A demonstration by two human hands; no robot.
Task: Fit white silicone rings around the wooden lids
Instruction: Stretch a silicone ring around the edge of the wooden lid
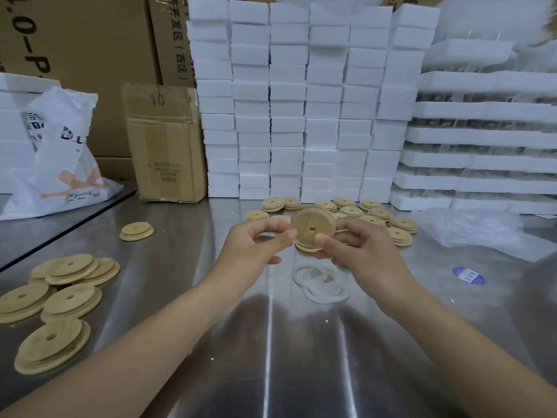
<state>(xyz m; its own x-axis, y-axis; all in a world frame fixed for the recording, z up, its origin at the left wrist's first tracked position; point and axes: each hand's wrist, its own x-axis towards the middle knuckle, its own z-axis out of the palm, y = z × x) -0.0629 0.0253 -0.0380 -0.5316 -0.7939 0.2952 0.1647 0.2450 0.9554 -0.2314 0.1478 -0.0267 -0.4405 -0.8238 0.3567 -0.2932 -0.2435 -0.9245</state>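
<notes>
We are holding a wooden lid (312,229) tilted between both hands: the left hand (253,245) is pinching its left rim, and the right hand (358,248) is gripping its right edge with the thumb on its face. White silicone rings (321,282) are lying on the steel table (271,342) just below.

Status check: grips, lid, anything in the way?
Left grip, right grip both pinch one lid. Ringed or not, unclear. Loose rings lie below; nothing blocking.

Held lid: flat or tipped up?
Tipped up: wooden lid faces the camera, hole visible, rim pinched between left hand and right hand.
</notes>
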